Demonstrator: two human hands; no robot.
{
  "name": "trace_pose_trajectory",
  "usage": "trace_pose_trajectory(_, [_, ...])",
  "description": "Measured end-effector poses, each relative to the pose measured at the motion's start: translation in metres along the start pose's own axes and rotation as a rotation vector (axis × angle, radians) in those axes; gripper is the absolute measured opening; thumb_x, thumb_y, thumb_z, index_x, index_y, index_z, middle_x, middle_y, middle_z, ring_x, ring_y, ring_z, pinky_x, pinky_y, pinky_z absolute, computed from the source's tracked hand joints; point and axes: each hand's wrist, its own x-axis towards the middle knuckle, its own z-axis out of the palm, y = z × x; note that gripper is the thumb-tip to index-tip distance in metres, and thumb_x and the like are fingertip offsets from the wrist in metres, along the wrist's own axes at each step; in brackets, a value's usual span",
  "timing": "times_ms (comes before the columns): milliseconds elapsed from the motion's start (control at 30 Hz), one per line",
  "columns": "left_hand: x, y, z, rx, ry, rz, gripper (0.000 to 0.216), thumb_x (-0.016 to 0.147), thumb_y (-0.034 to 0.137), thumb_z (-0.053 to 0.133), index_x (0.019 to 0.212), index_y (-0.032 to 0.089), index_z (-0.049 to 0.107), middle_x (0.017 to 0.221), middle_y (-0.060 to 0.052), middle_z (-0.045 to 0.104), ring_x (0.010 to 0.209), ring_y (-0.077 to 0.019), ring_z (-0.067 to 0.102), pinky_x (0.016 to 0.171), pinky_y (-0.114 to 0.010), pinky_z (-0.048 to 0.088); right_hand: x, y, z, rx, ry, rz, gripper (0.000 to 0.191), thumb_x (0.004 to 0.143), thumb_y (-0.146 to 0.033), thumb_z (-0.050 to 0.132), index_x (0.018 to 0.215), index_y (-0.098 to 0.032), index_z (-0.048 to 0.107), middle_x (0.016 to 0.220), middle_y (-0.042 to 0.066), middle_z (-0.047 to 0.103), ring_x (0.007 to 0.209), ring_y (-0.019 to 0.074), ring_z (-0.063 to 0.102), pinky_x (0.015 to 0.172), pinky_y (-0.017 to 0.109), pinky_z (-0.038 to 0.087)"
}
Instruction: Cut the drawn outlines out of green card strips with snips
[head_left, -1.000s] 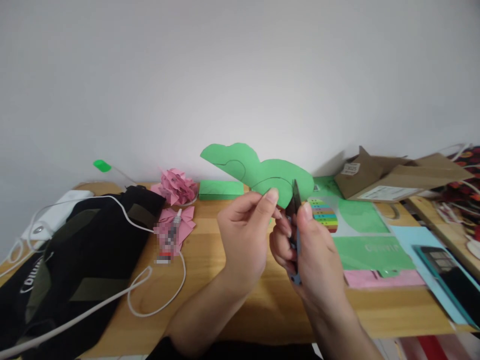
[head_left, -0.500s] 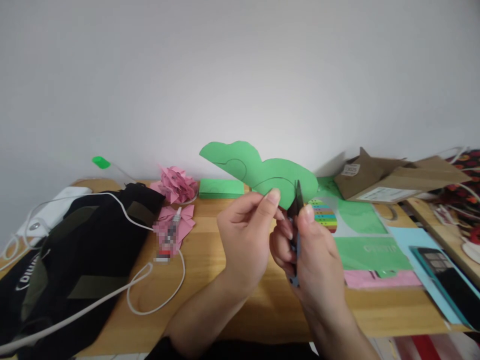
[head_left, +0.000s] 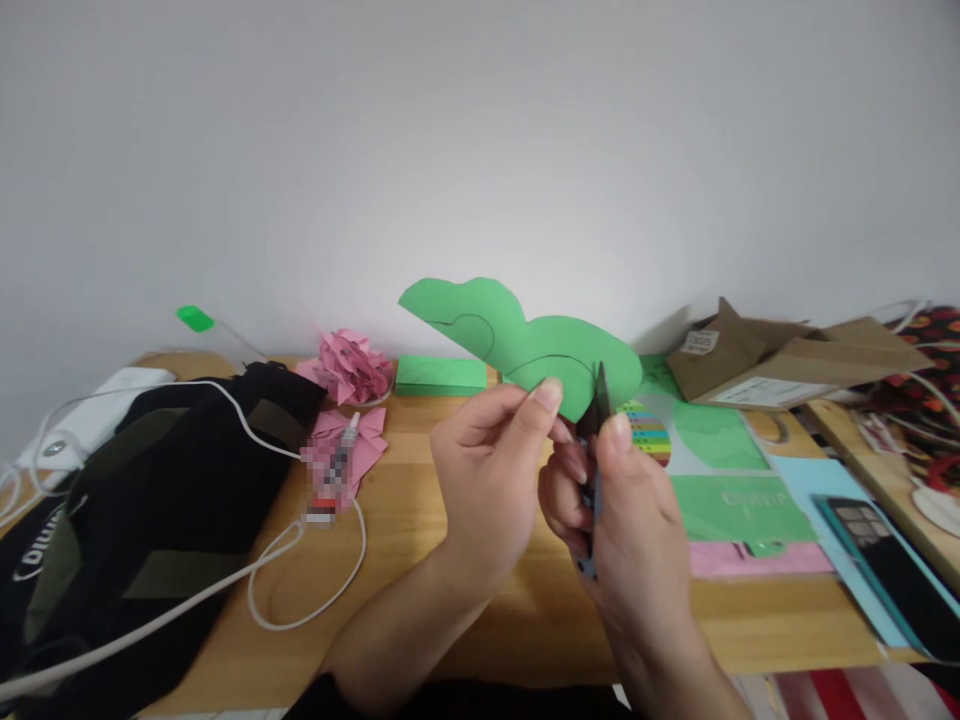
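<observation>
Desk edge (head_left: pixel 787 655), four o'clock; bag lettering (head_left: pixel 39 545), eight, unclear. Left hand (head_left: pixel 487 470) pinches green paper (head_left: pixel 499 310); right hand (head_left: pixel 639 500) grips scissors (head_left: pixel 600 400).

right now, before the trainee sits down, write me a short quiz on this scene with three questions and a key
1. Multiple choice: what does the right hand hold?
a) a ruler
b) a pair of scissors
c) a paintbrush

2. True or false: the green paper pinched by the left hand has curved lines drawn on it.

3. Fill in the blank: the brown cardboard box stands on the person's ____ side, near the wall.

Key: 1. b; 2. true; 3. right
</observation>
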Motion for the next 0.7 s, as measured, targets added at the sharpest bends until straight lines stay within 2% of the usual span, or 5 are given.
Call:
trace_pose_trajectory(267, [-0.0001, 0.0007, -0.0018, 0.011, -0.013, 0.034, 0.031, 0.086, 0.026, 0.068, 0.056, 0.02, 0.065, 0.051, 0.004, 0.063, 0.047, -0.0077, 0.057, 0.05, -0.02, 0.047, -0.0019, -0.0013, 0.0006, -0.003, -0.009, -0.016, 0.049, 0.095, -0.056, 0.051, 0.061, -0.022, 0.043, 0.043, -0.009, 0.029, 0.037, 0.0066, 0.021, 0.035, 0.02, 0.015])
trace_pose_trajectory(467, [0.0011, 0.0008, -0.0008, 0.028, -0.009, 0.111, 0.032, 0.086, 0.023, 0.069, 0.055, 0.019, 0.066, 0.051, 0.003, 0.062, 0.047, -0.0066, 0.056, 0.049, -0.018, 0.046, -0.0043, -0.0001, -0.0003, -0.025, 0.004, -0.043, 0.048, 0.097, -0.054, 0.049, 0.062, -0.022, 0.042, 0.043, -0.009, 0.029, 0.037, 0.0067, 0.022, 0.034, 0.02, 0.015])
trace_pose_trajectory(700, [0.0019, 0.0004, -0.0014, 0.009, -0.014, 0.115, 0.03, 0.086, 0.023, 0.07, 0.056, 0.019, 0.067, 0.052, 0.004, 0.063, 0.049, -0.0065, 0.057, 0.051, -0.019, 0.047, -0.0017, -0.0002, -0.0008, -0.042, -0.001, -0.054, 0.049, 0.098, -0.054, 0.048, 0.062, -0.022, 0.043, 0.044, -0.009, 0.03, 0.037, 0.0065, 0.022, 0.034, 0.02, 0.015])
